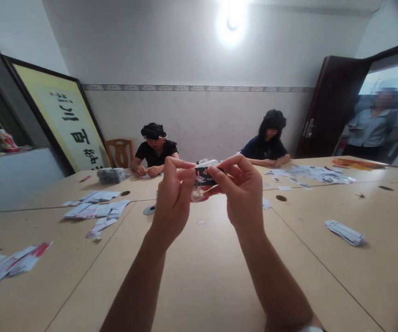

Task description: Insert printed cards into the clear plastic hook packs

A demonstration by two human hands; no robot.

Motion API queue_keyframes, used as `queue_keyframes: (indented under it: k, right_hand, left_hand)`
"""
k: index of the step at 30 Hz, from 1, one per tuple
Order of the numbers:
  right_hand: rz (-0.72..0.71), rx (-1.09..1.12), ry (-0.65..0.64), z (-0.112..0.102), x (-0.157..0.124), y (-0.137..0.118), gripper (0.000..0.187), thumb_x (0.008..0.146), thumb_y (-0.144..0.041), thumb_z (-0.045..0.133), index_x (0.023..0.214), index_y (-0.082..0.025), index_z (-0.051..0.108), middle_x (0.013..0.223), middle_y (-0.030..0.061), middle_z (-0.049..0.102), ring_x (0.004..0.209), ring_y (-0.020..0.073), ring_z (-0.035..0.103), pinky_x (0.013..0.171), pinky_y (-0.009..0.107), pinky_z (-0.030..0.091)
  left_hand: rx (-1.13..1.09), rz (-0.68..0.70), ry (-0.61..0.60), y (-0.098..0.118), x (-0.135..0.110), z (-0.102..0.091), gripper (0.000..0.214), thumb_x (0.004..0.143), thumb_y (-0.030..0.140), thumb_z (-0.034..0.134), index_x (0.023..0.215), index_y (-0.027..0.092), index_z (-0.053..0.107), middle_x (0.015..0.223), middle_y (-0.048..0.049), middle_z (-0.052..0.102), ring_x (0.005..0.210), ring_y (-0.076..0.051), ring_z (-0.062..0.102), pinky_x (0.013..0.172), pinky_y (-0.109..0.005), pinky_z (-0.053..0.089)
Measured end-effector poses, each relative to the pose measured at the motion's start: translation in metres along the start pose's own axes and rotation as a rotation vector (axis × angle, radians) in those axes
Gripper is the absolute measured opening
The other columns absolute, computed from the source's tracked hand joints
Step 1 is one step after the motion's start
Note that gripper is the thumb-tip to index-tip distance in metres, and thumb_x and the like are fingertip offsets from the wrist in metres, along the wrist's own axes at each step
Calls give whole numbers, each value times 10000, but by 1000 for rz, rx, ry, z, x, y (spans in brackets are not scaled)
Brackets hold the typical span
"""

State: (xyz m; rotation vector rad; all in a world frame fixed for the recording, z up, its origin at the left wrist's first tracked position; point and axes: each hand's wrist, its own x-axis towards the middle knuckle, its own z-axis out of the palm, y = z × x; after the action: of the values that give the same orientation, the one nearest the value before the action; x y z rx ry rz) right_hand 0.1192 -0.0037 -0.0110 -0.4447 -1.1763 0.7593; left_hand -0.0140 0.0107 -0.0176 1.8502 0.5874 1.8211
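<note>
1. Table (202, 281): bare stretch under both hands, open room below; near edge not visible to me.
2. Papers (97, 210): off left, well apart from the grip.
3. Left hand (177, 196): fingertips pinched nearly closed at card's left end. Right hand (243, 190): same at right end, thumb across the front.
4. Bundle (344, 232): off right, well apart.
5. Card (202, 177): black, above the table, between the hands; long axis left-right, neither hand nearer.
6. Plastic (197, 194): clear, below card; can't tell if attached.
</note>
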Motion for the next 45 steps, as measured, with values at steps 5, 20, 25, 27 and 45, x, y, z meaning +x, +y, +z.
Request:
queue_keyframes:
  k: [5,20,25,27,45]
  right_hand:
    - [-58,-62,65,0,1,5,293,790,-347,807,798,-223,542,713,-41,652,548,120,683,424,223,590]
    - [-85,-64,89,1,6,9,277,775,-329,815,762,-216,563,676,-49,636,505,102,647,405,208,566]
    - [-72,-79,84,2,6,11,293,786,-364,803,771,-222,547,666,-58,622,497,100,641,414,211,571]
    - [-65,-83,70,1,7,12,294,796,-369,795,779,-221,541,678,-58,622,491,98,646,413,206,563]
    - [-469,-124,285,-16,12,-4,155,868,-201,727,932,-247,594,829,-44,605,629,113,697,586,257,613]
  left_hand:
    - [29,7,-6,-1,1,0,200,973,422,628,980,234,560,796,15,591,619,-117,603,613,-242,574]
    - [76,-11,8,2,0,2,183,968,409,635,1003,241,574,855,-9,609,740,-149,650,709,-296,608]
    - [71,-3,3,1,1,2,189,963,417,639,989,242,569,886,-21,628,799,-165,674,716,-296,614]
    - [50,-2,-3,-1,2,1,189,954,408,653,983,241,571,902,-26,639,813,-171,683,705,-291,616]
    - [-113,-176,-7,3,13,-21,335,913,497,695,979,233,501,934,-4,566,657,-99,649,474,-183,595]
